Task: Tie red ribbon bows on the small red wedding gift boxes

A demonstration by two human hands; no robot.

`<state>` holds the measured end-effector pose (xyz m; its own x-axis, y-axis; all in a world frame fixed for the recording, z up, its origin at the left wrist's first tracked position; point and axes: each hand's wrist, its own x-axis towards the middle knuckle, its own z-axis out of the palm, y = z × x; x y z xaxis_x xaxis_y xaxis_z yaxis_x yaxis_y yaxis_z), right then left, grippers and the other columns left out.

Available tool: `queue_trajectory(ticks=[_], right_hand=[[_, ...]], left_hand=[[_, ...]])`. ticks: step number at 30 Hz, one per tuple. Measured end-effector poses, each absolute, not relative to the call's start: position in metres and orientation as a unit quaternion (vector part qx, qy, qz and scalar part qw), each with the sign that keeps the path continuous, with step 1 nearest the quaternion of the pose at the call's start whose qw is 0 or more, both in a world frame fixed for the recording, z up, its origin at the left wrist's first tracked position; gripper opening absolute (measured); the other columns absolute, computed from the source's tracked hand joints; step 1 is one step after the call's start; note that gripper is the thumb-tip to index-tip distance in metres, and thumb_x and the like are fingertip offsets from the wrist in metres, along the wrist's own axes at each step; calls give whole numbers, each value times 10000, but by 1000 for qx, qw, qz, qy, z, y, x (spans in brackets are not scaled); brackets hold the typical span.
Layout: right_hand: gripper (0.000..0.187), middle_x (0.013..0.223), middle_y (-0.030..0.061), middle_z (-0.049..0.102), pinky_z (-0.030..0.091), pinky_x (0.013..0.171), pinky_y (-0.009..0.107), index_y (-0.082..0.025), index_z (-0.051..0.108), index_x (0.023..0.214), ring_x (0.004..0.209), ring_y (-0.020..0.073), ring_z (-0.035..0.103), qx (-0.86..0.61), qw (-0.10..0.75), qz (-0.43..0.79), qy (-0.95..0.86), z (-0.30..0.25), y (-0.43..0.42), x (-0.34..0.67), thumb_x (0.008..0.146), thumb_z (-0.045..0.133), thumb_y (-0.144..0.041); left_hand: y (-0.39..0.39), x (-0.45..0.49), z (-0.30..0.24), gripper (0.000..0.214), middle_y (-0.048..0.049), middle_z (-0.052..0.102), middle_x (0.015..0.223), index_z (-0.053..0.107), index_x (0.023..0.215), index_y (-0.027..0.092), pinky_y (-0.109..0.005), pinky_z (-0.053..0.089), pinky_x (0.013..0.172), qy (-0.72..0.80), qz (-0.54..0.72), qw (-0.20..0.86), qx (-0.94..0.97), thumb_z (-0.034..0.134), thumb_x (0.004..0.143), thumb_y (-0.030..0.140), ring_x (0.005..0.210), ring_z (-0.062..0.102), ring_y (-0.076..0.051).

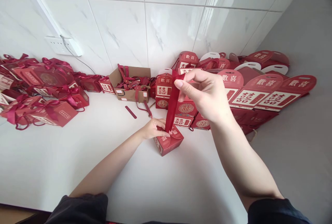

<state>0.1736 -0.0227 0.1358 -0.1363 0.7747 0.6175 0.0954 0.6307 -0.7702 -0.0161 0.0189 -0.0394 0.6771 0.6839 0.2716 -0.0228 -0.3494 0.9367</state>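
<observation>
A small red gift box (169, 145) with a rounded top flap sits on the white table. My left hand (154, 129) is closed on the top of this box, its thumb and fingers around the foot of a dark red ribbon (171, 113). The ribbon runs up from the box, pulled taut. Higher up and nearer the camera, my right hand (207, 92) pinches the ribbon's upper end between thumb and forefinger. How the ribbon passes through the box top is hidden by my left fingers.
An open cardboard box (133, 96) of red ribbons stands by the tiled wall (171, 34). A red strip (130, 112) lies in front of it. Ribboned gift boxes (55, 113) are piled on the left; unribboned-looking boxes (275, 99) are stacked right.
</observation>
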Motion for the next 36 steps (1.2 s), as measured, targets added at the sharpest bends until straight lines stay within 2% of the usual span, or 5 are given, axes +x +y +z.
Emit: queue_trajectory(ticks=[16, 19, 23, 27, 36], right_hand=[[275, 647, -2, 657, 590, 627, 281, -190, 584, 760, 650, 176, 717, -313, 627, 366, -612, 102, 20, 139, 813, 675, -444], [240, 882, 50, 702, 593, 762, 326, -200, 629, 975, 840, 191, 714, -306, 599, 365, -644, 91, 25, 133, 851, 636, -405], [537, 1313, 108, 562, 567, 829, 343, -259, 444, 1366, 1032, 199, 638, -328, 534, 320, -710, 81, 16, 133, 862, 624, -311], [246, 1109, 79, 657, 541, 699, 303, -215, 600, 1134, 834, 174, 647, -358, 483, 302, -740, 75, -5, 144, 913, 550, -311], [219, 809, 23, 666, 435, 620, 269, -216, 634, 899, 712, 166, 599, -426, 332, 294, -789, 52, -34, 184, 960, 468, -344]], left_hand=[[15, -17, -35, 271, -133, 754, 940, 783, 859, 126, -318, 546, 808, 245, 295, 549, 743, 788, 706, 350, 878, 703, -238], [14, -17, -36, 274, -127, 752, 949, 782, 845, 132, -310, 535, 828, 261, 293, 542, 743, 788, 703, 366, 910, 693, -236], [15, -16, -37, 247, -102, 746, 810, 766, 730, 128, -288, 524, 753, 255, 293, 529, 754, 783, 707, 374, 792, 681, -199], [16, -15, -40, 355, -19, 609, 532, 630, 484, 127, -254, 449, 569, 255, 298, 510, 766, 793, 693, 363, 537, 536, -107], [18, -15, -43, 299, -33, 605, 638, 649, 535, 129, -298, 472, 730, 229, 325, 518, 757, 790, 702, 333, 738, 580, -153]])
